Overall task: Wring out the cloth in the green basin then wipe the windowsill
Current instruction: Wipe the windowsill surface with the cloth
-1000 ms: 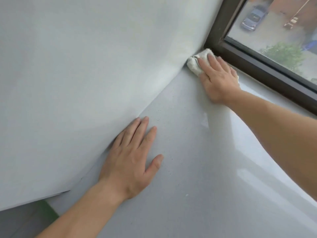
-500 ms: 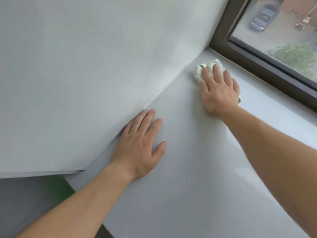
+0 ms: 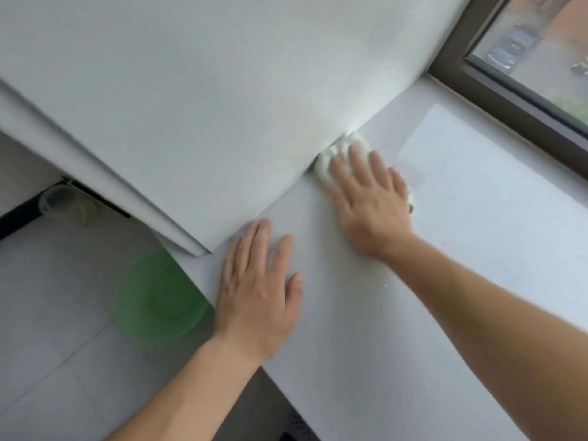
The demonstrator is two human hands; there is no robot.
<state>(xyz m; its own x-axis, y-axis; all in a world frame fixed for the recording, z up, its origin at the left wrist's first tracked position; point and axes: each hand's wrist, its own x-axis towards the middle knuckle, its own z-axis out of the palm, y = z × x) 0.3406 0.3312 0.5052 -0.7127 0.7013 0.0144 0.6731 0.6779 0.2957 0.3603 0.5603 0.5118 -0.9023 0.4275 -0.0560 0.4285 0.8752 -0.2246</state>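
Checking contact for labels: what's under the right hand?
The right hand presses a bunched white cloth onto the windowsill beside the wall. Cloth shows past the fingertips and by the little finger; the part beneath the palm is covered.

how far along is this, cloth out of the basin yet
Done: the cloth is out of the green basin, which sits on the floor. In hand: the right hand presses it flat on the windowsill beside the wall; the left hand rests flat nearby. Left: probably more sill, though wiped parts cannot be told apart.
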